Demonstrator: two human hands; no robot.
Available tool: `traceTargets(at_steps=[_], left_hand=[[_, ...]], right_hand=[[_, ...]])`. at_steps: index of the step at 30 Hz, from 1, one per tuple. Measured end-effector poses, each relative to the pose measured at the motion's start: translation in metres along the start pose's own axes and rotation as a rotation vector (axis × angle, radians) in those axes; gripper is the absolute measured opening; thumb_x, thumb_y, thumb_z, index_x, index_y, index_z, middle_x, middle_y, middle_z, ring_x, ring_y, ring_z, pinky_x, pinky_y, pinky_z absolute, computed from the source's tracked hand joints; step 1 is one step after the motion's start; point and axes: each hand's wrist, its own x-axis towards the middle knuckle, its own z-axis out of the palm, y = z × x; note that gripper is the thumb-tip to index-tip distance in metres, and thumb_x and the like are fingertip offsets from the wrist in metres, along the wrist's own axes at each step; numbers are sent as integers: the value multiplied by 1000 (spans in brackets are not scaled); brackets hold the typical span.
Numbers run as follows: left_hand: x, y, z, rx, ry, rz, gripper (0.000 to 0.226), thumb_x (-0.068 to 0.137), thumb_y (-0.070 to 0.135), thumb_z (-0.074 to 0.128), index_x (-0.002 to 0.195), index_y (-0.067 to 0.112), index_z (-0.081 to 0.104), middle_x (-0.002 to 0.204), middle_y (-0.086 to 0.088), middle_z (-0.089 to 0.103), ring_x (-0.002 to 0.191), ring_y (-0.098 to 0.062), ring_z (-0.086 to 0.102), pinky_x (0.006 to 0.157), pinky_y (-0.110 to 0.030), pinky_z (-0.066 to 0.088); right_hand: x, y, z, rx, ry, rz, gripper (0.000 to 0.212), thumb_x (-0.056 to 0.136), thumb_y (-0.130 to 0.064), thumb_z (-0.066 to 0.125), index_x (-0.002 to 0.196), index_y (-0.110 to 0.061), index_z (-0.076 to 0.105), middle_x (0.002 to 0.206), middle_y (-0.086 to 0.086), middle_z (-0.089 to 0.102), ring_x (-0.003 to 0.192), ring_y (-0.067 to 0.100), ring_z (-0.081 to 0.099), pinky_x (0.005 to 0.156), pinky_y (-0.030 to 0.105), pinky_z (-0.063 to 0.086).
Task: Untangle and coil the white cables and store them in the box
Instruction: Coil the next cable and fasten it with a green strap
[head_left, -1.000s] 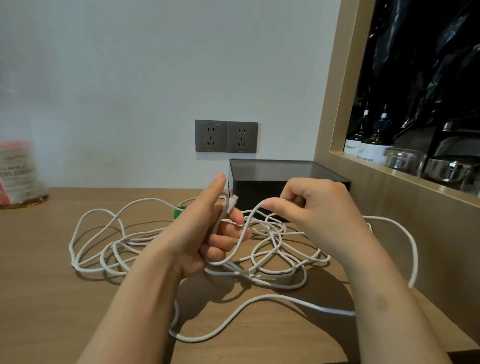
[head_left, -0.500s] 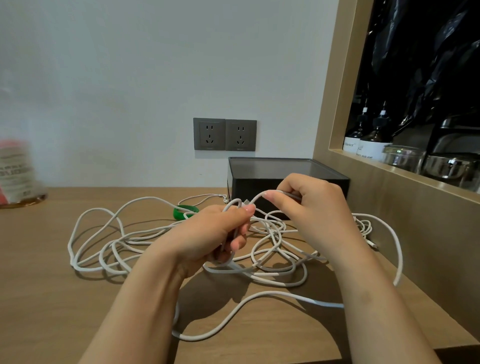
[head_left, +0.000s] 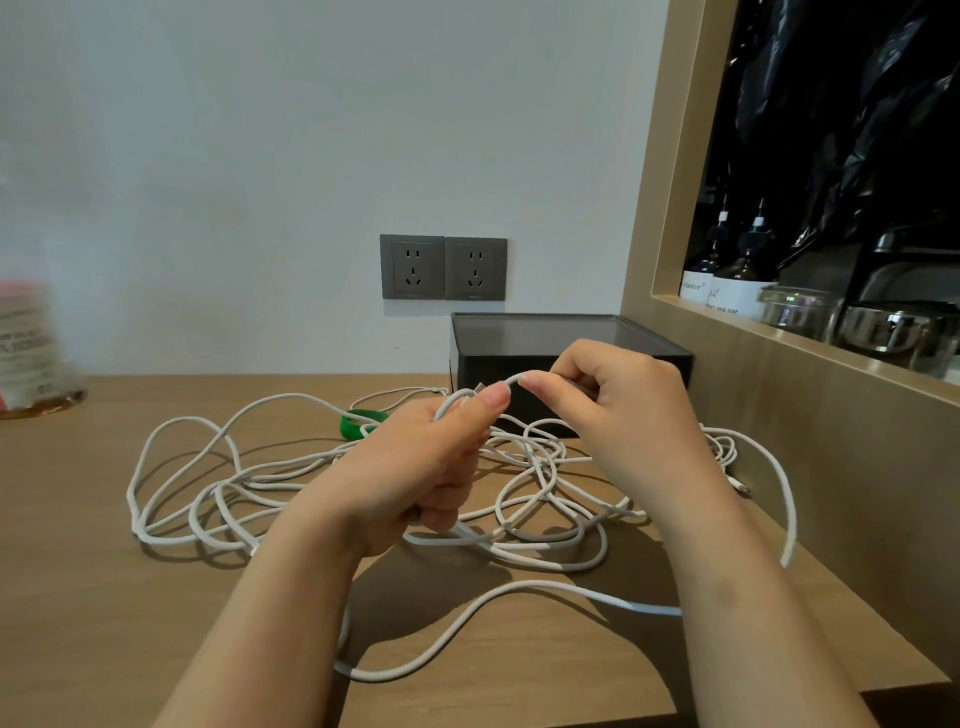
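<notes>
While the white cables (head_left: 363, 499) are lying tangled across the bench (head_left: 78, 597) at centre frame, both hands, left hand (head_left: 431, 457) and right hand (head_left: 618, 400), are pinching one strand; the box (head_left: 519, 338) behind is awaiting coils.

Box: black rectangular box (head_left: 545, 332) at the back wall, wooden-framed niche (head_left: 644, 208) to its right.
Sockets: two grey wall sockets (head_left: 444, 267) above its left end.
Cables: tangled white cables (head_left: 540, 470) on the light wooden tabletop (head_left: 78, 597), before the box.
Ring: small green ring (head_left: 358, 421) left of the box, among cables.
</notes>
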Motion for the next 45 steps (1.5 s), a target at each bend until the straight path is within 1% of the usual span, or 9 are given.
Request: traceTargets(at_steps=[4,7,10,16,20,25,35,41,45], left_hand=[[-2,5,2,-94,-12,-14,57,63,72,51,53,19,34,42,7,20,37,-8,15,37,-16,17],[0,5,2,-80,87,22,51,77,61,43,51,19,29,42,7,19,38,-9,14,37,-17,15],[4,3,1,-79,215,58,52,91,48,34,47,21,29,44,7,18,38,-10,14,36,-19,17],[8,4,-6,-281,421,59,52,94,43,34,46,22,28,37,9,19,31,-9,15,35,-16,15],[9,4,-11,-323,515,55,50,95,48,35,54,20,28,36,8,21,31,-8,16,32,-16,17],[12,3,-1,-284,509,-5,56,86,70,32,62,20,33,37,9,24,32,-6,19,34,-18,18],[9,5,-1,-429,531,5,58,80,75,35,80,18,45,44,7,30,37,-6,23,37,-18,23],[11,2,-1,-328,535,39,35,82,52,58,85,18,49,60,2,32,49,-10,27,48,-24,26],[14,-1,-3,-348,541,32,22,87,40,56,82,20,49,68,0,36,52,-12,33,48,-25,30]], right_hand=[[0,-6,1,-3,-66,-45,13,93,-33,52,88,-23,58,70,-19,46,67,-2,46,57,5,35],[0,-4,2,-7,-66,-29,24,90,-41,52,85,-20,62,68,-17,49,68,1,49,59,10,37],[-2,-2,-1,-67,-67,49,43,81,-59,49,65,-19,56,57,-7,51,61,11,52,60,32,47],[-1,-2,-13,-1,-371,122,18,97,-34,44,88,-29,58,78,-9,58,74,6,54,62,20,42],[-5,0,-27,17,-418,144,16,97,-28,45,97,-39,57,82,-12,59,77,7,56,64,20,46],[-1,-8,-26,124,-198,114,17,95,-25,49,94,-40,58,79,-11,58,77,8,57,68,22,49],[-5,-30,-15,220,-295,13,13,89,-26,61,81,-36,64,67,-14,60,68,-7,54,57,10,43],[-6,-37,-5,170,-445,-16,11,89,-27,61,87,-36,67,83,-21,61,84,-2,57,74,18,49],[-7,-39,1,181,-487,-11,12,89,-25,61,92,-33,71,83,-23,60,86,-2,57,76,15,47]])
